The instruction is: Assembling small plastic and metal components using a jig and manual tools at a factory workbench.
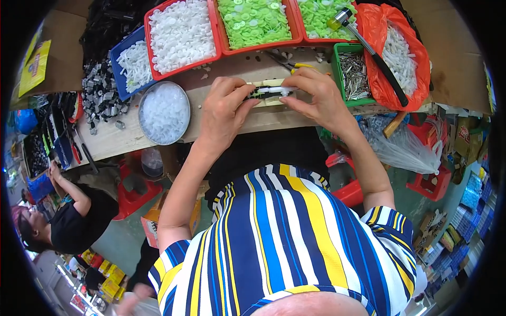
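Red trays of white parts [182, 34] and green discs [254, 21], a round tin [164, 112], a hammer [369, 50], an orange bag [398, 52], and a seated person [68, 216].

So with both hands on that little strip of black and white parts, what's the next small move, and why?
Probably press the white piece down into the black part: the left hand steadies the strip on the wooden block while the right hand pinches its end, the piece seemingly not seated.
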`<state>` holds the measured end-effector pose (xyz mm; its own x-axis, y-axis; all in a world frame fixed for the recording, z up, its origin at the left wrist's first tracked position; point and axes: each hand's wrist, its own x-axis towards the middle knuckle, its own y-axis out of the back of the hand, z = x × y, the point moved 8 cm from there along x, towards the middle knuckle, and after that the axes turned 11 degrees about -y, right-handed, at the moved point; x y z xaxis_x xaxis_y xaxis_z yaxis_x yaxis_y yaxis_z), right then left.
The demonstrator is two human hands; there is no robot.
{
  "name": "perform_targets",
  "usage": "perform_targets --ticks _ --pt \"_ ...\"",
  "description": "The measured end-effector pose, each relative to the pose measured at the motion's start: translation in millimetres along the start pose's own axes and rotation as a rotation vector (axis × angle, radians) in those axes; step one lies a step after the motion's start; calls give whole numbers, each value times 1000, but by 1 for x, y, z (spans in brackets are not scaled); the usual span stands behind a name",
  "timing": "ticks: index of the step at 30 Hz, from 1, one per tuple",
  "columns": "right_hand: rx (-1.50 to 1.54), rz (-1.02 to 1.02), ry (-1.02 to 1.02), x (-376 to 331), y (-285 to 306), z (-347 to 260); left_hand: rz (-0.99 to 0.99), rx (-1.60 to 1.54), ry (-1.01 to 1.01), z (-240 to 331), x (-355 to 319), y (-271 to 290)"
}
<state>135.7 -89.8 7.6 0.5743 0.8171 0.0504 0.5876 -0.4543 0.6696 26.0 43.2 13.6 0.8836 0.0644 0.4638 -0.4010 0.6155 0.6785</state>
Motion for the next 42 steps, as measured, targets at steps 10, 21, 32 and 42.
perform_targets --ticks 10,21,32,42 --pt "60 40 -13 -1 -8 7 25 37 -44 1 4 -10" --pt "217 130 -117 -11 -8 24 49 49 -97 3 10 -23" --pt "165 101 -65 -13 -11 24 71 84 -136 8 9 -23" --pt "-119 258 172 81 77 -12 86 41 -84 3 4 -19"
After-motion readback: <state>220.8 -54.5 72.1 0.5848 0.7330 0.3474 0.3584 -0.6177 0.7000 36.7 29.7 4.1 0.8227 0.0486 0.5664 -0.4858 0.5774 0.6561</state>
